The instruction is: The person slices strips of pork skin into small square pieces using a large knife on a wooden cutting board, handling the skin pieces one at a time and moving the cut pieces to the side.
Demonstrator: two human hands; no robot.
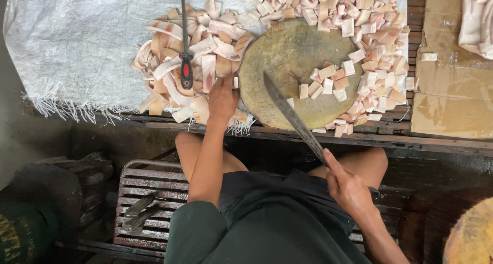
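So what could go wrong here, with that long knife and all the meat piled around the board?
1. The left hand reaches into the uncut strips right beside the round chopping block, while the right hand holds the long knife over the block; a careless swing might catch those fingers.
2. Cut pieces crowd the block's edge; some could slide off the table's front edge.
3. The sharpening steel rests loosely on the pile and might roll.

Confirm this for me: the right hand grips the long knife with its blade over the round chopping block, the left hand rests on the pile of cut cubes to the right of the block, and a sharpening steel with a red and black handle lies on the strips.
Wrong on one point. In the head view the left hand rests on the pile of long strips left of the chopping block, not on the cut cubes. The right hand does grip the knife over the block, and the sharpening steel lies on the strips.
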